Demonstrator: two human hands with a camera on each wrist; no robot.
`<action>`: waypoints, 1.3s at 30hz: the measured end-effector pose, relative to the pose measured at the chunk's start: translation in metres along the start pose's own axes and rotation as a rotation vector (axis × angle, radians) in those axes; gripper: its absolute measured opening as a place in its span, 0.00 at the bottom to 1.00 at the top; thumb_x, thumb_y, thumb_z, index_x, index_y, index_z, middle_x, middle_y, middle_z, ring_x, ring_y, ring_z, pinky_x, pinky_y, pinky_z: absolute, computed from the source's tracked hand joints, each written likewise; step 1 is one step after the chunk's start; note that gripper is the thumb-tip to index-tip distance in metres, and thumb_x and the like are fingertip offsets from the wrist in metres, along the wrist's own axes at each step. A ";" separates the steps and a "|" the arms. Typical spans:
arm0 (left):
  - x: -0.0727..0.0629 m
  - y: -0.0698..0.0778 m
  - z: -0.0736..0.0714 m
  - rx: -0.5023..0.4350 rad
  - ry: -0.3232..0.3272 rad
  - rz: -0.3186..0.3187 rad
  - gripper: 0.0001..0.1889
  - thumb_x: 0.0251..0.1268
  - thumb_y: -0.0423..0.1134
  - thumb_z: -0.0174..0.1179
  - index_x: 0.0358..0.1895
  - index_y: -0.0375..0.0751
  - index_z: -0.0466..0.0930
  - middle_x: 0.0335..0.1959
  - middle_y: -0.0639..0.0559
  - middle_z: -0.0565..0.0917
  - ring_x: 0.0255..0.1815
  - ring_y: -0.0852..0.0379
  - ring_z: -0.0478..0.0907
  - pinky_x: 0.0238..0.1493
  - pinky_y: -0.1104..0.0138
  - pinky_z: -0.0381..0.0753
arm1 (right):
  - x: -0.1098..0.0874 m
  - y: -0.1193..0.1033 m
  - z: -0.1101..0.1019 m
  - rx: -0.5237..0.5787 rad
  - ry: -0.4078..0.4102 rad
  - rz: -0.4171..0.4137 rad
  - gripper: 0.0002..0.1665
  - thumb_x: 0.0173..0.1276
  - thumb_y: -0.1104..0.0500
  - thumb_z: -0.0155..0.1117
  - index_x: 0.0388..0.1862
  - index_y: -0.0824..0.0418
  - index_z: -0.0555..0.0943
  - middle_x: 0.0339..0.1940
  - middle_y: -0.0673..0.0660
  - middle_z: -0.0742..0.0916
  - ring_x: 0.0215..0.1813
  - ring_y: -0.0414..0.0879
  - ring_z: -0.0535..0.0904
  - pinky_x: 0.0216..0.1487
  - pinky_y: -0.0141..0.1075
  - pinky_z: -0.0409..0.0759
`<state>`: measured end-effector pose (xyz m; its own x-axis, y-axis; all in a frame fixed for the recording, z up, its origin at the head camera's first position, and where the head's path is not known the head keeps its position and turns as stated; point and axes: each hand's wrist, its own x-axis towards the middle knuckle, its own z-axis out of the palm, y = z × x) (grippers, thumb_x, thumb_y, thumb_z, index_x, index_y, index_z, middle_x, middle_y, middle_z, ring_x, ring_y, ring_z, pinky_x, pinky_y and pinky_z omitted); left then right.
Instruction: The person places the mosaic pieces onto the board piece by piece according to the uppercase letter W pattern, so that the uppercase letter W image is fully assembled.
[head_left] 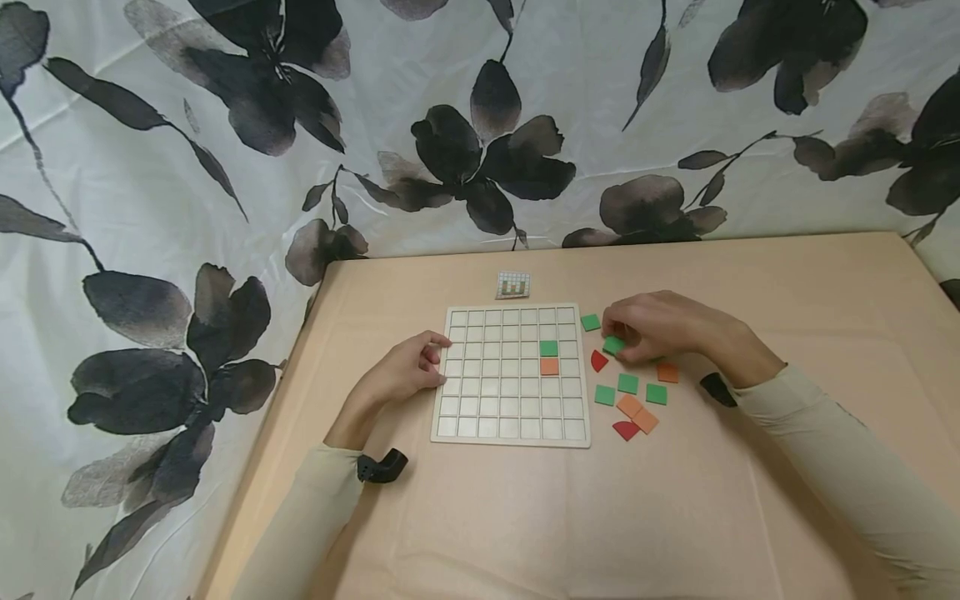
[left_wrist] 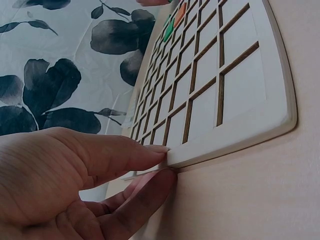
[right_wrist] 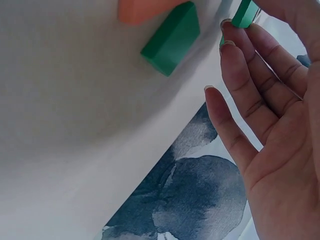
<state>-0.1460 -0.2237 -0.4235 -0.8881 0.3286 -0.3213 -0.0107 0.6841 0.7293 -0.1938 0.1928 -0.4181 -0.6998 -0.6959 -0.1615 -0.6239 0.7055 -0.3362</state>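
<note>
Beside the board (head_left: 487,406), the right hand (head_left: 666,327) pinches a green tile (head_left: 612,344) in its fingers — the left hand (head_left: 401,367) grips the board's edge.

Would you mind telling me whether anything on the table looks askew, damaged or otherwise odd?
Nothing stands out as damaged. The only untidy spot is right of the board, where loose green tiles, orange tiles and red pieces lie scattered at differing angles, two orange ones crowded together.
</note>
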 end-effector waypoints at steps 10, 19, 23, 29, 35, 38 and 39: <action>-0.001 0.000 0.000 -0.002 0.002 0.005 0.29 0.61 0.25 0.67 0.66 0.35 0.71 0.40 0.45 0.71 0.37 0.54 0.71 0.38 0.66 0.72 | 0.003 -0.005 -0.005 0.020 0.021 -0.017 0.14 0.57 0.53 0.76 0.40 0.49 0.82 0.28 0.47 0.79 0.33 0.41 0.74 0.36 0.37 0.72; 0.000 -0.001 0.001 0.001 0.004 0.007 0.28 0.61 0.25 0.67 0.66 0.35 0.72 0.39 0.46 0.72 0.36 0.55 0.71 0.38 0.66 0.72 | 0.003 -0.009 -0.008 0.047 0.020 -0.023 0.15 0.57 0.52 0.77 0.42 0.49 0.82 0.31 0.46 0.81 0.35 0.42 0.75 0.37 0.37 0.74; -0.001 -0.001 0.000 0.004 0.000 0.010 0.28 0.61 0.25 0.66 0.66 0.35 0.71 0.40 0.46 0.72 0.36 0.55 0.71 0.38 0.66 0.71 | 0.004 -0.011 -0.010 0.059 0.025 -0.040 0.16 0.58 0.53 0.76 0.43 0.50 0.82 0.32 0.46 0.81 0.35 0.42 0.75 0.38 0.37 0.75; -0.001 0.000 0.000 -0.002 -0.006 0.011 0.28 0.62 0.24 0.66 0.66 0.35 0.71 0.40 0.46 0.71 0.36 0.55 0.71 0.37 0.67 0.71 | 0.005 -0.013 -0.010 0.058 0.033 -0.055 0.15 0.58 0.54 0.75 0.44 0.49 0.83 0.33 0.46 0.82 0.36 0.41 0.75 0.39 0.37 0.76; -0.001 -0.001 0.000 -0.002 -0.006 0.021 0.28 0.61 0.24 0.65 0.66 0.34 0.71 0.40 0.45 0.72 0.36 0.55 0.71 0.38 0.67 0.71 | 0.008 -0.016 -0.010 0.055 0.035 -0.076 0.13 0.59 0.55 0.73 0.43 0.48 0.82 0.33 0.45 0.81 0.37 0.41 0.75 0.40 0.37 0.76; -0.001 -0.002 0.001 -0.003 0.000 0.017 0.28 0.62 0.24 0.66 0.66 0.34 0.70 0.41 0.45 0.71 0.37 0.54 0.71 0.38 0.67 0.72 | 0.010 -0.017 -0.010 0.054 0.031 -0.087 0.13 0.59 0.55 0.73 0.42 0.47 0.81 0.33 0.44 0.81 0.36 0.40 0.75 0.39 0.36 0.75; 0.000 -0.002 0.001 -0.005 0.001 0.014 0.28 0.62 0.24 0.66 0.66 0.34 0.70 0.41 0.45 0.71 0.37 0.54 0.71 0.38 0.67 0.72 | 0.011 -0.018 -0.010 0.052 0.028 -0.089 0.12 0.59 0.55 0.73 0.42 0.47 0.81 0.33 0.44 0.81 0.36 0.40 0.75 0.38 0.36 0.75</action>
<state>-0.1451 -0.2245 -0.4252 -0.8887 0.3376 -0.3102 -0.0003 0.6762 0.7368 -0.1938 0.1743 -0.4048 -0.6526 -0.7507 -0.1028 -0.6655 0.6327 -0.3960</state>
